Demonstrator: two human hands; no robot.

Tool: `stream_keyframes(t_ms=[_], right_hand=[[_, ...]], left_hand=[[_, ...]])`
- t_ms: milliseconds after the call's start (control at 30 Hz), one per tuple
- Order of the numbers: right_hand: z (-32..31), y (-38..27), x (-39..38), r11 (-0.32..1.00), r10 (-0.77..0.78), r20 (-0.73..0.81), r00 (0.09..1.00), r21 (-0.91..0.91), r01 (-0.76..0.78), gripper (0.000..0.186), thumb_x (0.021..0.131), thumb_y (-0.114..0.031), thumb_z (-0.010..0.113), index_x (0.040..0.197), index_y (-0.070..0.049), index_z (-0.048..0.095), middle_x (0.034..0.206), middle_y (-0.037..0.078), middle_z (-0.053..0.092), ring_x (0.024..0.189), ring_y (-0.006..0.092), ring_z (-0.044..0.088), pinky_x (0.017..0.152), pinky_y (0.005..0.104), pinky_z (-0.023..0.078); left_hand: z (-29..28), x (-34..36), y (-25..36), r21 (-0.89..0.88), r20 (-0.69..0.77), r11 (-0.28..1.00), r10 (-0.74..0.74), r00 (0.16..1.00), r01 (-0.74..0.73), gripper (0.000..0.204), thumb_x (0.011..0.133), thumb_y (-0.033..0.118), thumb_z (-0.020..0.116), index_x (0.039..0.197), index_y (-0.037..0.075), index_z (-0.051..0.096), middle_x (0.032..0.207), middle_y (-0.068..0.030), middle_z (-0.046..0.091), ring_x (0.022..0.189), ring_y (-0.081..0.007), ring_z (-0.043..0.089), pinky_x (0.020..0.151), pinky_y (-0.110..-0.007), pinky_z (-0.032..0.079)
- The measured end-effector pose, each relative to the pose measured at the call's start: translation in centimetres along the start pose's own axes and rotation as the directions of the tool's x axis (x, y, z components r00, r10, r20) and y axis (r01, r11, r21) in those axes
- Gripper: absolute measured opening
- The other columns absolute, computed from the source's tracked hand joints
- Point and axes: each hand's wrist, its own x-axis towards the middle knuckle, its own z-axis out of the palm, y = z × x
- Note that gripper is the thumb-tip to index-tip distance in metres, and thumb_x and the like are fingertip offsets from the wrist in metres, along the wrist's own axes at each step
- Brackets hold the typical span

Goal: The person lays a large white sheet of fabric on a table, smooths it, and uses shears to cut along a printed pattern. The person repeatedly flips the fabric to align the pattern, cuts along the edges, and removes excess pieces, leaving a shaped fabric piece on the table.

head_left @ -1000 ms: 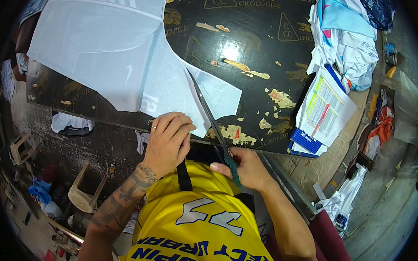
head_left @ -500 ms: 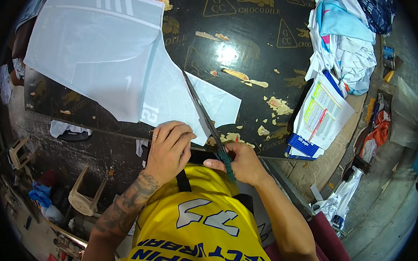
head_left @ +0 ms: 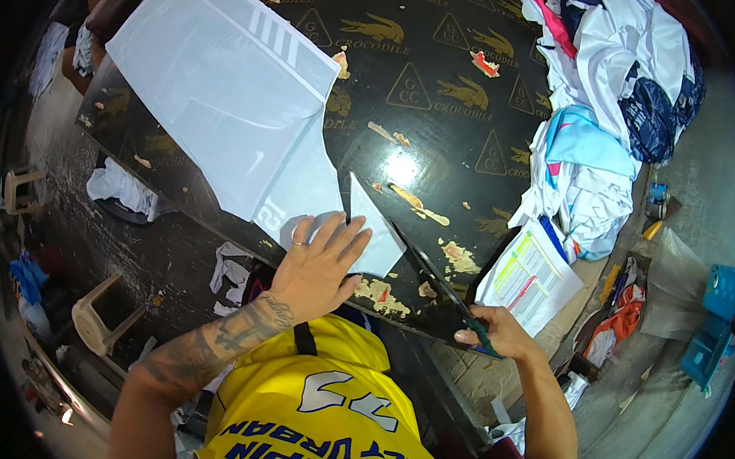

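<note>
Centre: my left hand (head_left: 319,260) rests spread on flat white fabric (head_left: 232,103); lower right: my right hand (head_left: 503,331) grasps long, dark-bladed, green-handled scissors (head_left: 435,273).

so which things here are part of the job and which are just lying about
In use:
white cloth, left hand on it
smaller white piece
scissors, in the right hand
table

Seemingly just lying about:
clothes pile
papers
stool
blue basket

Beige stool (head_left: 89,327) left, grey floor (head_left: 656,394) right
</note>
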Motion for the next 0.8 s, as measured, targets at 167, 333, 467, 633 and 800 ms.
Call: stream_keyframes(t_ms=[167,333,467,633,800], right_hand=[[0.1,-3.1,4.2,0.999,-0.041,0.023,0.999,-0.016,0.042,0.053,0.088,-0.055,0.09,0.096,-0.004,0.077,0.067,0.002,0.06,0.066,0.0153,0.056,0.062,0.0354,0.044],[1.0,-4.5,6.1,0.987,-0.112,-0.033,0.993,-0.118,0.107,0.058,0.084,-0.058,0.092,0.094,-0.004,0.076,0.067,0.004,0.059,0.066,0.018,0.056,0.062,0.0372,0.044],[1.9,-4.1,6.3,0.987,-0.124,-0.094,0.988,-0.114,0.113,0.062,0.082,-0.062,0.092,0.093,-0.003,0.079,0.067,0.01,0.065,0.065,0.0228,0.061,0.064,0.039,0.047],[2.8,-4.1,6.0,0.985,-0.097,-0.151,0.984,-0.154,0.073,0.066,0.083,-0.065,0.09,0.091,0.0,0.078,0.064,0.012,0.063,0.062,0.0259,0.058,0.063,0.0401,0.047],[4.3,-3.8,2.7,0.99,0.046,-0.224,0.973,0.14,-0.014,0.057,0.092,-0.054,0.085,0.107,0.0,0.076,0.077,0.007,0.065,0.075,0.0165,0.056,0.069,0.0371,0.046]], left_hand=[[0.1,-0.8,-0.9,-0.005,-0.003,0.995,0.098,0.995,-0.098,0.071,0.097,0.04,0.071,0.16,0.012,0.052,0.168,-0.0083,0.045,0.152,-0.0315,0.038,0.121,-0.06,0.028],[-0.1,-0.6,-0.6,-0.022,0.028,0.997,0.068,0.997,-0.067,0.072,0.096,0.038,0.072,0.16,0.013,0.052,0.169,-0.0079,0.044,0.151,-0.032,0.038,0.12,-0.06,0.029],[0.3,-0.6,-0.7,0.007,0.032,0.998,0.06,0.998,-0.06,0.065,0.1,0.038,0.066,0.159,0.014,0.052,0.169,-0.0065,0.043,0.153,-0.0296,0.036,0.122,-0.058,0.029],[0.2,-0.4,-1.0,-0.099,-0.053,0.993,0.057,0.997,-0.062,0.061,0.098,0.025,0.07,0.156,0.014,0.056,0.164,-0.0075,0.048,0.151,-0.0312,0.039,0.121,-0.058,0.028],[-3.6,1.3,-7.1,-0.311,-0.454,0.949,-0.195,0.869,0.05,0.047,0.094,0.01,0.072,0.141,0.01,0.066,0.144,-0.0094,0.064,0.143,-0.0328,0.051,0.12,-0.052,0.034]])
